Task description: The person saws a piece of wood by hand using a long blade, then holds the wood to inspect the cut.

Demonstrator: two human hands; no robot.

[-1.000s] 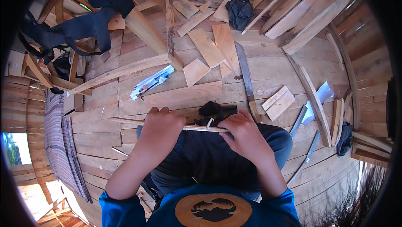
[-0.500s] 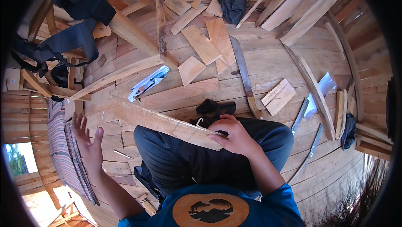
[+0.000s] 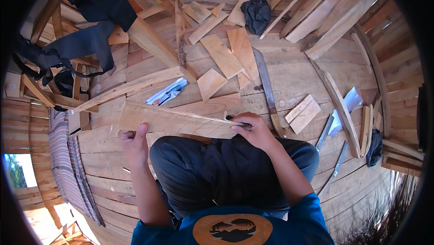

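A pale wooden board is held level across the front of my knees, its wider end to the left. My left hand is closed on the lower corner of that end, thumb up against the face and fingers curled. At the narrow end, my right hand grips the board between thumb and fingers. A small dark object shows by the right fingertips; its kind I cannot make out. Just beyond lies a machete-like long blade with a wooden handle, flat on the plank floor.
Several board offcuts lie ahead, near a black plastic bag. A shiny wrapper sits beside a wooden beam. Dark straps hang at the upper left. At right are a small block and a metal strip.
My left hand has come in from open air and closed on the board's left end. The board has risen slightly and turned nearer level, away from my lap.
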